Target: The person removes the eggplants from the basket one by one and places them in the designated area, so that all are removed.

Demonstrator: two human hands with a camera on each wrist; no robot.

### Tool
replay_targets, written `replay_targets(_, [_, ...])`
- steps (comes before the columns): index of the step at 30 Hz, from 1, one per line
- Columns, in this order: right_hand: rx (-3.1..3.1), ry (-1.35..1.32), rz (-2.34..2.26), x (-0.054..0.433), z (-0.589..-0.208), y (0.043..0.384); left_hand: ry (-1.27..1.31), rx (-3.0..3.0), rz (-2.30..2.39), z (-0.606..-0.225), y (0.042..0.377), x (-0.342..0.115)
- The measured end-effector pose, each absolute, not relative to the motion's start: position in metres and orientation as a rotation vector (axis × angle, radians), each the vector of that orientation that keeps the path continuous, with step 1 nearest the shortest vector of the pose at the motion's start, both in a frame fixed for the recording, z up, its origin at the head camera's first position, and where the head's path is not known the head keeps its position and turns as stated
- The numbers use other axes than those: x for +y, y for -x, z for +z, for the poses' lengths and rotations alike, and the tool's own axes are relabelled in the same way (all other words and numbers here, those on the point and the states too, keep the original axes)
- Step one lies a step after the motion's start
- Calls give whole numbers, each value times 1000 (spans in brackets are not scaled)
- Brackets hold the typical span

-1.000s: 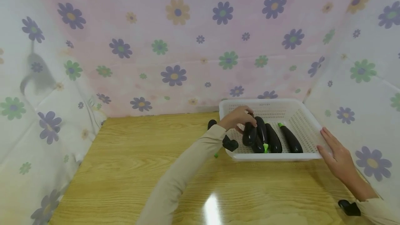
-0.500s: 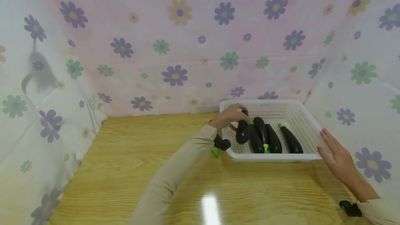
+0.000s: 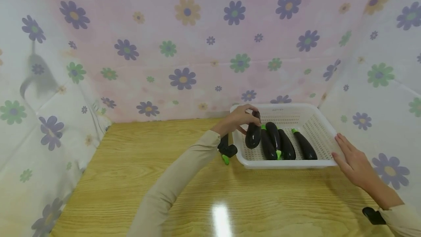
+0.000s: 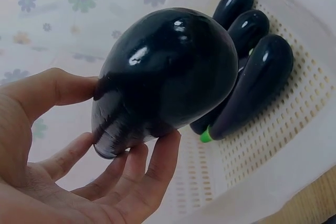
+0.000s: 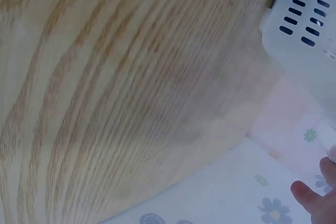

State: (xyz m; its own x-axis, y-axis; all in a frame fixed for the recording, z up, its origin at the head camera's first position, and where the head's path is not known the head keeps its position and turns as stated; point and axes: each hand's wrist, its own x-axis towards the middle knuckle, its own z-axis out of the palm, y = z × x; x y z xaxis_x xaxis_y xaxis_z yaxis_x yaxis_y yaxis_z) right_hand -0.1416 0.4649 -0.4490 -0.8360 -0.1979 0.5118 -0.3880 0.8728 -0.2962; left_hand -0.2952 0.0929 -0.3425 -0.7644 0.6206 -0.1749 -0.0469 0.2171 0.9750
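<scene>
My left hand (image 3: 238,120) holds a glossy dark eggplant (image 3: 253,134) above the left part of a white plastic basket (image 3: 289,164). In the left wrist view, thumb and fingers curl round the narrower end of this eggplant (image 4: 168,66), its rounded end pointing away. Below lie several more eggplants in the basket: a close group (image 3: 287,145) near the middle and a single one (image 3: 306,146) to the right. My right hand (image 3: 356,165) touches the basket's right rim with fairly straight fingers; the right wrist view catches only its fingertips (image 5: 305,195).
Another eggplant lies on the wooden table (image 3: 148,156) just left of the basket; its green stem (image 3: 225,159) shows, the rest mostly hidden by my left wrist. Flowered cloth (image 3: 184,46) hangs behind and at both sides, close to the basket's back.
My left hand has moved left with the eggplant, away from the group in the basket, and the eggplant now hangs more apart. The right hand stays at the rim.
</scene>
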Motion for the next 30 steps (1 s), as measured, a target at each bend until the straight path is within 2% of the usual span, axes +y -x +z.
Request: replay_targets(30, [-2558,-410,591,464,-454,142,-496,1973,1630,-341,292,57])
